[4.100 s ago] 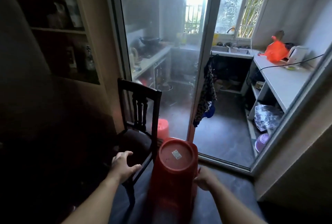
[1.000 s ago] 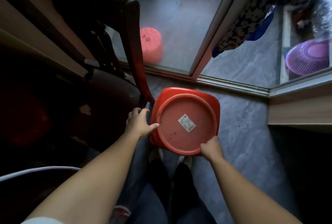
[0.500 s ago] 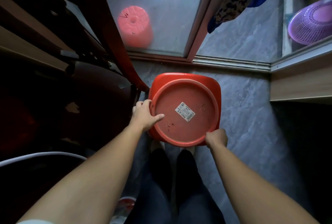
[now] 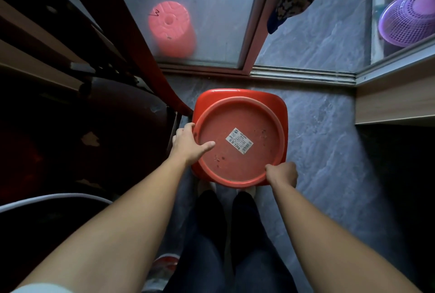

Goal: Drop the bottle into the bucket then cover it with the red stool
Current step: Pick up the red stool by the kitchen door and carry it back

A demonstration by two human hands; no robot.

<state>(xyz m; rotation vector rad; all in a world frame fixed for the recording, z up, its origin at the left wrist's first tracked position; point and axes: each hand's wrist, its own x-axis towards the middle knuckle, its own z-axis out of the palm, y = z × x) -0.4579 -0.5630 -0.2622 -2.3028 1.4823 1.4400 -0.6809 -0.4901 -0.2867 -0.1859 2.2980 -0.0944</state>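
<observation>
Dark wooden chair (image 4: pixel 131 62) stood just left of the left hand (image 4: pixel 188 144), which grasped the near-left rim of the red stool (image 4: pixel 240 137), thumb lying on its round top. Between both hands, the stool stood upright on the grey floor (image 4: pixel 324 151). At its near-right rim, the right hand (image 4: pixel 282 174) was clenched on the edge.

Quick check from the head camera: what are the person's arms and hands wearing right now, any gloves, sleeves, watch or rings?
Both forearms are bare to the wrist. The left hand and right hand show no gloves, and no watch or rings are visible. A sliver of a white sleeve shows at the left arm's lower edge. No sleeve shows on the right arm.
</observation>
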